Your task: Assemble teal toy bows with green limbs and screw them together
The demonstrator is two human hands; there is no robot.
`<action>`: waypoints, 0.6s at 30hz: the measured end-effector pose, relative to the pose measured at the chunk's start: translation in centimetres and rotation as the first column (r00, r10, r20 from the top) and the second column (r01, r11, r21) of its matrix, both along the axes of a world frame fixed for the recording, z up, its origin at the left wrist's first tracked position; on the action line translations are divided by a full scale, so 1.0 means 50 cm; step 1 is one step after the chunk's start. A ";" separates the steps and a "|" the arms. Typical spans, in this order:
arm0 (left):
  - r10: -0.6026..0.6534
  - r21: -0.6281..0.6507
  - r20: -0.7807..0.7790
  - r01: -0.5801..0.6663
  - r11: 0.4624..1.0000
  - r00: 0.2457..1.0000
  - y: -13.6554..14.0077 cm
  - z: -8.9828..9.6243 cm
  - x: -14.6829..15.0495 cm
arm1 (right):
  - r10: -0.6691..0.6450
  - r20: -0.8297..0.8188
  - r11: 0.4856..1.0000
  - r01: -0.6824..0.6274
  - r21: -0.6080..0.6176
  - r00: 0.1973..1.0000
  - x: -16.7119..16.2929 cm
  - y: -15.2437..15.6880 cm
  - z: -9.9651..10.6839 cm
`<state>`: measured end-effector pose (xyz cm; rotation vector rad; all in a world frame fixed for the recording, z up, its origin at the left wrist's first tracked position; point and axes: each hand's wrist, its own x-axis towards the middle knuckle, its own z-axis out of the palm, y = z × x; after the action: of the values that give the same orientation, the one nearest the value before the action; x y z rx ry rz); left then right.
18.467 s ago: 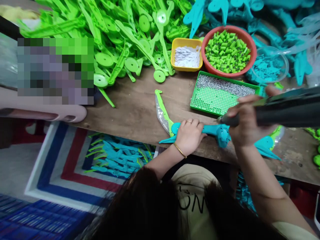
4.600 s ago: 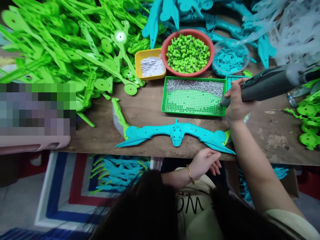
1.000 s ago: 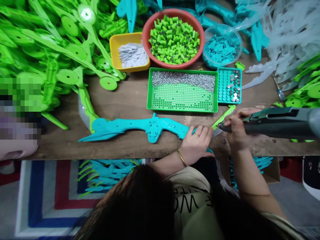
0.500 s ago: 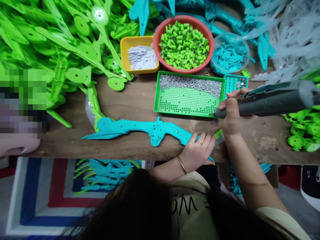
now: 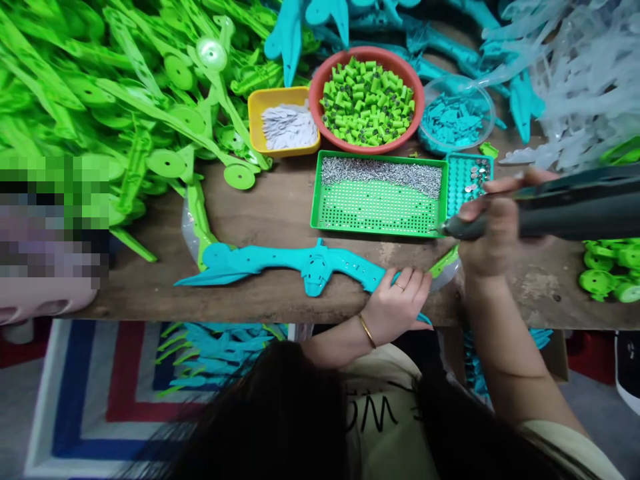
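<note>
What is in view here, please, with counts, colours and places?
Table: one, brown wood, across view.
Bow-shaped piece: one, mostly blue, at table's near edge.
Power screwdriver: one, dark, in right hand.
Perforated tray: one, green, centre, holding silvery screws.
Small tray: one, blue, beside it, with silvery discs.
Bowl: one, red, behind trays, holding green cylinders.
Square tub: one, yellow, left of bowl, holding white slips.
Round tub: one, clear, right of bowl, holding blue chips.
Loose plastic parts: many, green left and right, blue back, translucent back right.
Striped bin: one, white-blue-red, below table, left.
Unclear object: one, pink, left edge.
Left hand: one, bare, on piece's right end.
Right hand: one, bare, around screwdriver.
</note>
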<state>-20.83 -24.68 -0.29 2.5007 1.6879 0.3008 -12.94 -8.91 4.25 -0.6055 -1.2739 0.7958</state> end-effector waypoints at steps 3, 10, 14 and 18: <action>-0.007 0.013 0.000 0.007 1.000 1.000 -0.001 -0.001 -0.003 | -0.104 -0.046 0.988 0.108 0.111 0.994 0.047 0.017 0.029; -0.015 0.045 -0.004 0.015 0.999 1.000 0.002 -0.003 -0.006 | -0.349 0.094 0.937 0.348 0.032 0.932 0.127 0.058 -0.023; -0.011 0.046 -0.008 0.011 0.999 1.000 0.002 -0.004 -0.005 | -0.359 0.166 0.933 0.359 0.033 0.918 0.135 0.065 -0.052; -0.008 0.047 -0.012 0.009 0.999 1.000 0.001 -0.005 -0.005 | -0.310 0.195 0.949 0.314 0.010 0.930 0.138 0.068 -0.068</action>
<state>-21.09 -24.64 -0.53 2.5472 1.6935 0.3289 -6.02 -5.51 0.84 -0.8967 -1.3047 0.4941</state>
